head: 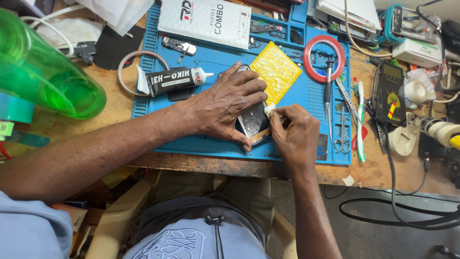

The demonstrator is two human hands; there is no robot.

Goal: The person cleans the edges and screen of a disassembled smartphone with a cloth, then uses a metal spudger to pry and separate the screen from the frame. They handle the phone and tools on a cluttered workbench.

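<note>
The phone (254, 122) lies flat on the blue mat (297, 96), a little below the middle of the frame, with its back open and dark inner parts showing. The left hand (225, 105) is spread over its upper half, palm down, fingers pressing it to the mat. The right hand (297, 134) comes from the lower right and pinches a small white pad (270, 110) between thumb and fingers, touching the phone's right edge.

An opened phone like this looks thin, light and stiff, but I judge it fragile: the glass can crack if it bends, and the exposed parts inside are easy to damage. Its smooth body probably slides on the mat, so a flat holding hand makes sense. The safest places to hold seem to be the long side edges and the corners of the frame, not the open middle.

Just above the phone lies a yellow sheet (277, 69). To the upper left is a black glue tube (175, 79) with a white nozzle. A red tape ring (324, 57), tweezers (347, 103) and small scissors (341, 139) are at the right side of the mat. A green bottle (43, 76) stands on the desk (115, 108) at the far left.
</note>
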